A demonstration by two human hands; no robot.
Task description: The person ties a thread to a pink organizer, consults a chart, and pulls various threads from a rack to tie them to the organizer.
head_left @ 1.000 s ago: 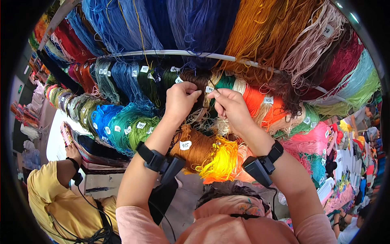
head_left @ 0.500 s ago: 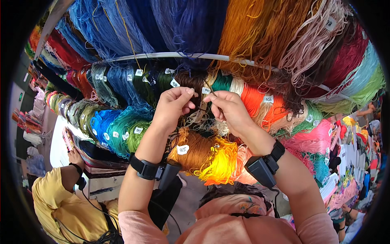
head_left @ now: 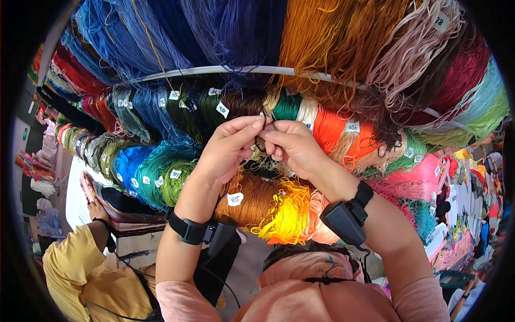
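Observation:
My left hand (head_left: 229, 144) and my right hand (head_left: 296, 144) meet in front of the middle row of thread, fingertips almost touching. Each pinches a short dark brown thread (head_left: 265, 123), most of which the fingers cover. Just behind them hangs a dark brown skein (head_left: 242, 104) with a white paper tag (head_left: 222, 110), beside a dark green skein (head_left: 288, 107). To the right of my right hand is a bright orange skein (head_left: 328, 131). Below my wrists lie a golden-brown bundle (head_left: 249, 201) and a yellow one (head_left: 289, 214).
A white rail (head_left: 236, 70) runs across, with long blue skeins (head_left: 225, 37) and rust-orange skeins (head_left: 316, 37) above it. Blue and teal bundles (head_left: 161, 161) sit at the left. A co-worker in a yellow sleeve (head_left: 80, 257) reaches toward a white table (head_left: 78, 185) at the lower left.
My hands have come closer together, with the right moving left and the left slightly right, so the dark thread between them is more covered. The whole view has shifted slightly.

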